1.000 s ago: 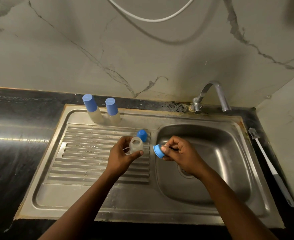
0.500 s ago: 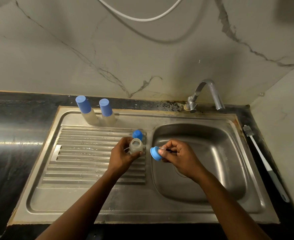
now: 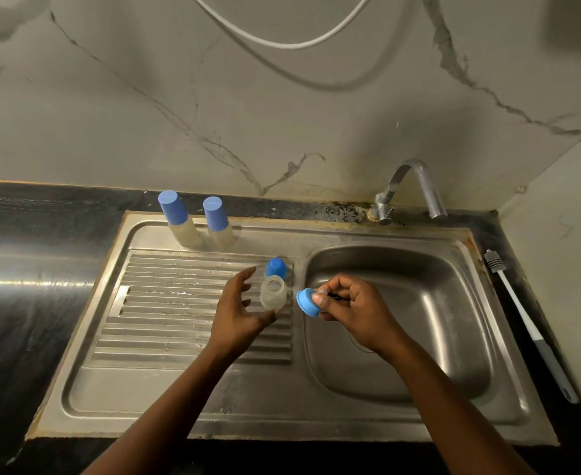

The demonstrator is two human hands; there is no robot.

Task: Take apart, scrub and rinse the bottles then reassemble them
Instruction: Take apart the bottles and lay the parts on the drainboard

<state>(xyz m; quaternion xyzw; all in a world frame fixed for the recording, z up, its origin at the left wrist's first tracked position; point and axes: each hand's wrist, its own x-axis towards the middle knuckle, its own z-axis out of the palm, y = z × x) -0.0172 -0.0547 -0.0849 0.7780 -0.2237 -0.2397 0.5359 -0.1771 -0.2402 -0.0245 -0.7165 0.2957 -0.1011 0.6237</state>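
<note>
A small clear bottle body [image 3: 273, 293] with its mouth uncovered stands upright on the ribbed drainboard [image 3: 179, 303]. My left hand [image 3: 239, 310] is spread beside it, fingers apart, the thumb close to the bottle's base without gripping it. My right hand [image 3: 347, 308] pinches a blue screw collar [image 3: 307, 302] just right of the bottle, over the basin's left rim. A loose blue cap [image 3: 276, 267] sits on the drainboard right behind the bottle. Two capped bottles [image 3: 176, 217] [image 3: 218, 221] stand at the back of the drainboard.
The steel basin [image 3: 419, 337] lies to the right under a metal tap [image 3: 416, 186]. A long bottle brush [image 3: 522, 317] lies on the dark counter along the right wall. Black counter [image 3: 25, 303] stretches to the left of the sink.
My left hand has let go of the clear bottle and its fingers have spread; the bottle now stands on the drainboard. My right hand still holds the blue collar in about the same place.
</note>
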